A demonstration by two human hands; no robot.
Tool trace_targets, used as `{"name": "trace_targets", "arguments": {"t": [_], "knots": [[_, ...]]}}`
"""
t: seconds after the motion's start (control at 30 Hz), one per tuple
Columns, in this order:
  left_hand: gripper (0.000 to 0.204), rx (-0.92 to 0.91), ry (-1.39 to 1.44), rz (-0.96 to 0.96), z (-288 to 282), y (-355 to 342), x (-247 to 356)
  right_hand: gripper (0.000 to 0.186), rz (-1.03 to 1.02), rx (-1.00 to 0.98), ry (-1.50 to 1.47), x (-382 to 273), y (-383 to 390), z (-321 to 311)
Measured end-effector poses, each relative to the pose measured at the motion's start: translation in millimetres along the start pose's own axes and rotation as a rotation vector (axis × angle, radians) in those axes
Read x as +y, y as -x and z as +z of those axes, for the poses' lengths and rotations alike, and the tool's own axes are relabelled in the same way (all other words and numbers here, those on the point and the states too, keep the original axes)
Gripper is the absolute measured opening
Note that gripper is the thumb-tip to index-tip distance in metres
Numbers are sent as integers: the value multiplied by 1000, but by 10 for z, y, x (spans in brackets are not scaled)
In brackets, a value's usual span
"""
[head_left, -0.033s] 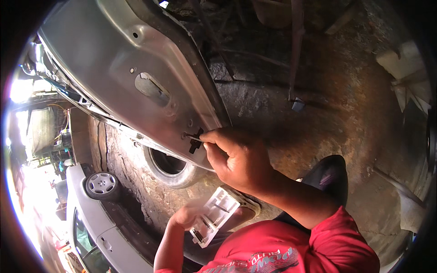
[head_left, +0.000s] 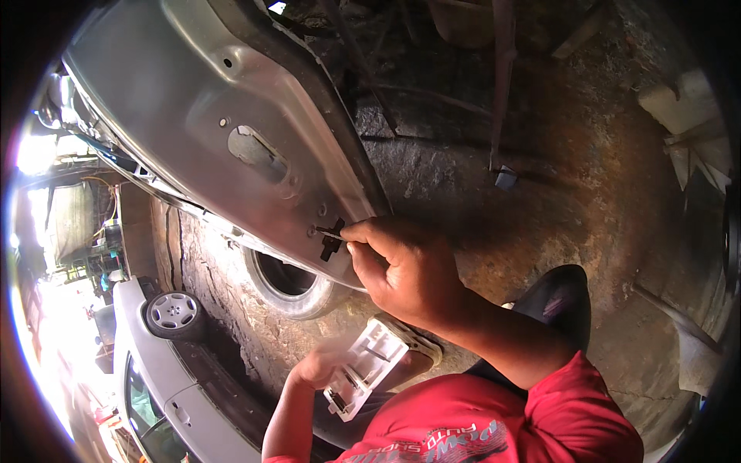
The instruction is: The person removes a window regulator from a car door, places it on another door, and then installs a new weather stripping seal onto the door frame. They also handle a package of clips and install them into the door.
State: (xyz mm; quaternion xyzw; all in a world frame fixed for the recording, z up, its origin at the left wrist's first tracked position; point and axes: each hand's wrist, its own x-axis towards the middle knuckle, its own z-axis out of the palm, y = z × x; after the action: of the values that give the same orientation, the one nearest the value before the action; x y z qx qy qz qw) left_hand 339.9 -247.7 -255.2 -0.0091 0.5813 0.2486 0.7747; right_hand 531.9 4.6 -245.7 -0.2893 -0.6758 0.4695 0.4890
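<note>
My right hand (head_left: 409, 266) pinches a thin, pale, rod-like piece (head_left: 330, 234) between thumb and forefinger. The piece's tip points left across a bare silver-grey car body panel (head_left: 174, 92). Just under the fingertips, a black cross-shaped spot (head_left: 332, 248) shows on the panel; whether it is a hole or a dark part, I cannot tell. Lower down, my left hand (head_left: 318, 366) grips a white plastic tray-like housing (head_left: 374, 356) by its left side. Ribs and a dark strip show inside the housing, and its open face is turned up. Some left fingers are hidden or blurred.
A loose tyre (head_left: 297, 297) lies below the panel's lower edge. At the lower left stands a pale car (head_left: 158, 351) with a spoked wheel. My shoe (head_left: 424, 351) and dark-clad knee (head_left: 559, 297) are near my right arm. A small bluish piece (head_left: 505, 177) lies on the stained floor (head_left: 571, 208).
</note>
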Motion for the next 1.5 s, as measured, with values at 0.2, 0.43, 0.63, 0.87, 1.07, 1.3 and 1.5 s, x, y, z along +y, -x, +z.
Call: {"name": "trace_targets", "arguments": {"t": [0.2,0.43,0.63,0.87,1.07,1.3,1.5], "knots": [[61,-39,-26,-56,-19,-105,-67,9,81,-59,-16,-23,21,5],[57,-10,39,-56,15,-95,-78,7,200,-129,-84,-78,-54,-13],[59,35,18,-42,-37,-84,-146,11,-23,-117,57,-97,-96,-14],[60,9,18,-57,-121,-77,-47,13,-182,-105,174,-10,-65,-2],[58,124,71,89,-147,135,-107,10,14,-106,9,-97,-59,77],[37,380,-817,927,-515,379,-290,24,363,-115,-170,-353,69,-54],[47,262,518,623,-638,671,-467,28,566,-565,-260,-429,242,-63]]}}
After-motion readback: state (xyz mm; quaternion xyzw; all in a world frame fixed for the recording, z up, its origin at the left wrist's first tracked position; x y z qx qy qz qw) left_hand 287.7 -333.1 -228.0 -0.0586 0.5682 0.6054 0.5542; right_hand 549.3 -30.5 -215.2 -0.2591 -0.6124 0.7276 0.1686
